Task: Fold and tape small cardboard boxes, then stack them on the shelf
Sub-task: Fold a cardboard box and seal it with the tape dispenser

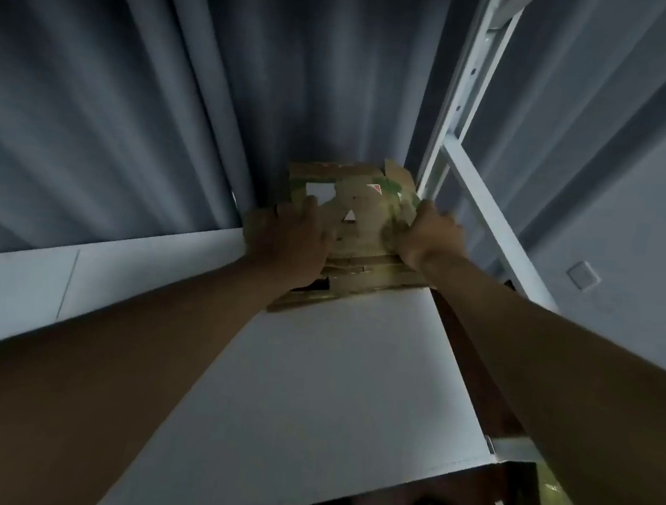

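**Both hands on cardboard boxes at the far end of the shelf**

At the far left hangs a dark grey curtain (144, 83) in long folds, running behind the shelf. Below it, a pale ledge (77, 268) runs along the left side.

The left hand (293, 244) reaches in from the near left, forearm stretched across the white shelf (332, 374). It lies on the left part of the cardboard boxes (361, 214), palm down, fingers spread and laid over the top; the grip reads as apart, pressing rather than clamped.

The boxes sit at the far end of the shelf, against the curtain. They are brown with green printing and white and red patches, flaps loose and ragged. There seem to be several stacked or overlapping, but the blur makes the count uncertain, and whatever is inside them cannot be seen.

The right hand (430, 237) holds the right edge of the boxes, its fingers curled round the cardboard, so this grip is clamped on it.

Just right of the boxes stands the white metal upright (467, 82) of the shelf frame, with a crossbar slanting towards the near right. On the far right wall is a small white switch (584, 275).
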